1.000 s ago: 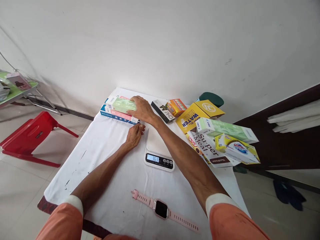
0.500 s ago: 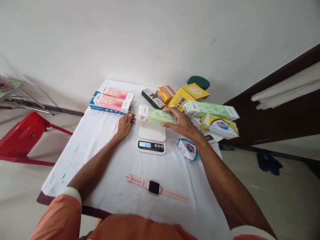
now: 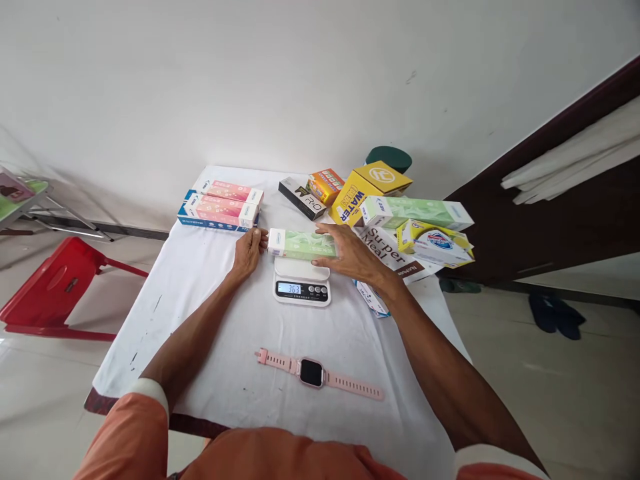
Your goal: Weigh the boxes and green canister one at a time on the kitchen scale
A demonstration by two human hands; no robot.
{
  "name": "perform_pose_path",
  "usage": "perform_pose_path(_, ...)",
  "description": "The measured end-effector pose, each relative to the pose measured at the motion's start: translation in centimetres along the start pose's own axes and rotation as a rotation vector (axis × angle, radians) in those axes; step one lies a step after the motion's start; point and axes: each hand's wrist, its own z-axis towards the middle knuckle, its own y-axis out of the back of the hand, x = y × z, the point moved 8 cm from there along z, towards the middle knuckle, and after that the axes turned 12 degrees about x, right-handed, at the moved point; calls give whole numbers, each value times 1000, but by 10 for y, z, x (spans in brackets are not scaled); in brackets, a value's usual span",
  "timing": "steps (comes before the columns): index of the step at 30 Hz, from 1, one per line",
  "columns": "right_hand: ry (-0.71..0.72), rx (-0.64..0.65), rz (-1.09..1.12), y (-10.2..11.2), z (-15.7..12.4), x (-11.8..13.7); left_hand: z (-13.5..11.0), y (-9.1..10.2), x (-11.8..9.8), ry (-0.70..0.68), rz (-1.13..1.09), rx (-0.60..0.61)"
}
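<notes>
Holding the green box [image 3: 300, 244] over the scale [image 3: 303, 292] with the right grip [image 3: 351, 253].
The right grip is closed on the green box's right end, thumb to the near side, fingers to the far side; whether the box touches the scale beneath cannot be told. The display [image 3: 289, 289] reads 363. Just beside the box's other end is the left grip [image 3: 249, 251], fingers curled; I cannot tell whether it holds anything. Beyond the left grip, two pink boxes [image 3: 223, 208] lie on a blue box [image 3: 196, 219]. Beyond the right grip are a black box [image 3: 302, 199] and a yellow box [image 3: 369, 189]; nearer the person, the watch [image 3: 311, 373] lies on the table [image 3: 220, 380].
</notes>
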Motion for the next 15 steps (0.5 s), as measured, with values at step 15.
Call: perform_pose_path(15, -137, -658, 147, 36, -57, 20, 0, -1, -2, 24, 34, 12)
